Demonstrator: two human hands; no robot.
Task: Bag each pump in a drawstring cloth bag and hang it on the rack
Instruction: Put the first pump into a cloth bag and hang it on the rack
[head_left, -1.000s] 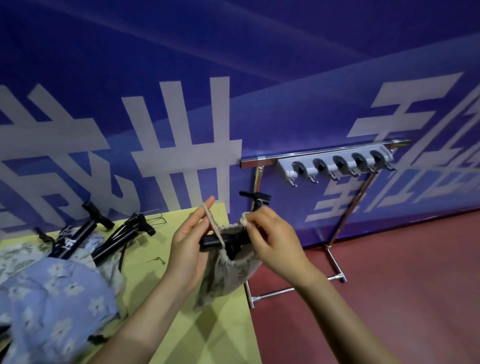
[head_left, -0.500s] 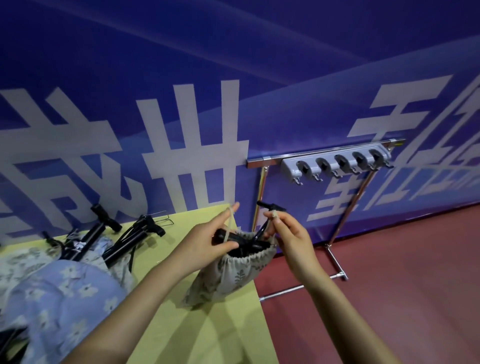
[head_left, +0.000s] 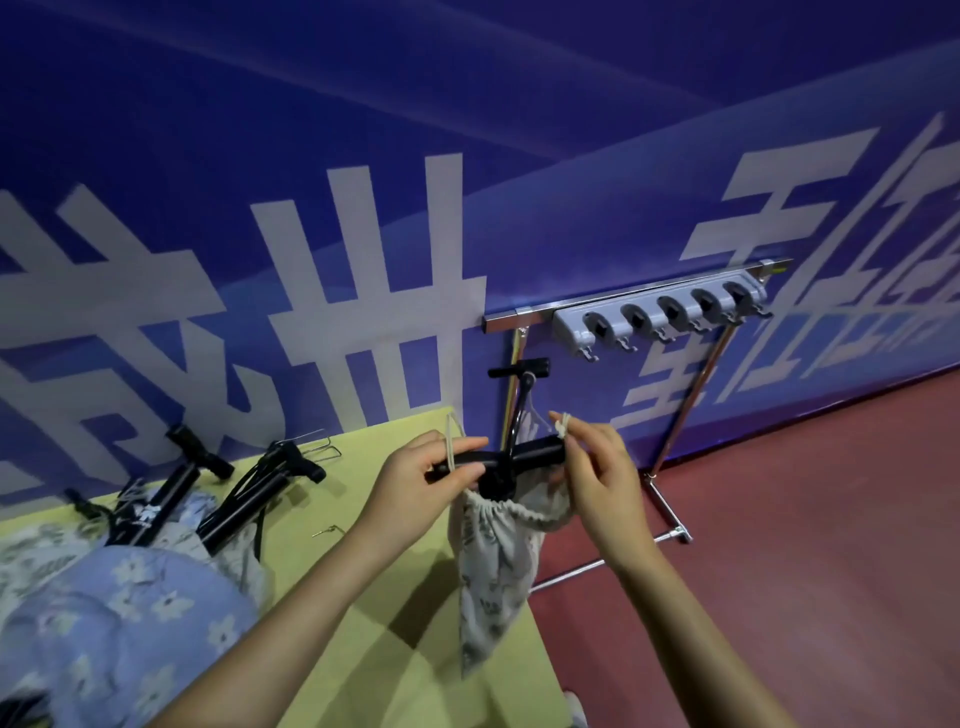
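Head view, single frame.

Left hand (head_left: 428, 475): grip closed in a pinch on the drawstring (head_left: 451, 451) at the left side of the bag mouth; thumb and forefinger also lie against the black crossbar of the pump (head_left: 524, 457). The cord runs up in a loop above the fingers.

Right hand (head_left: 597, 467): grip closed in a pinch on the knotted cord end (head_left: 562, 426) at the right side of the bag mouth, held just above the pump's crossbar.

Cloth bag (head_left: 496, 566): pale, leaf print, hanging between the two hands off the desk's right edge, near its far right corner. Mouth gathered but not fully closed. The pump's body is inside; its crossbar lies across the mouth, and a thin shaft with a T-handle (head_left: 519, 368) sticks up and out above the bag.

Desk (head_left: 363, 623): yellow-green top. Toward the far left, two more black pumps (head_left: 171, 499) (head_left: 260, 493) lie side by side, partly on a heap of printed fabric. A blue floral cloth (head_left: 104, 623) sits at the near left edge. A small wire hook (head_left: 327, 531) lies on the bare top near the middle.

Rack (head_left: 660, 312): chrome frame standing on the red floor (head_left: 779, 519) to the right of the desk, against the blue banner wall (head_left: 363, 208). Its grey strip carries five round holders with small hooks beneath; nothing hangs on them.
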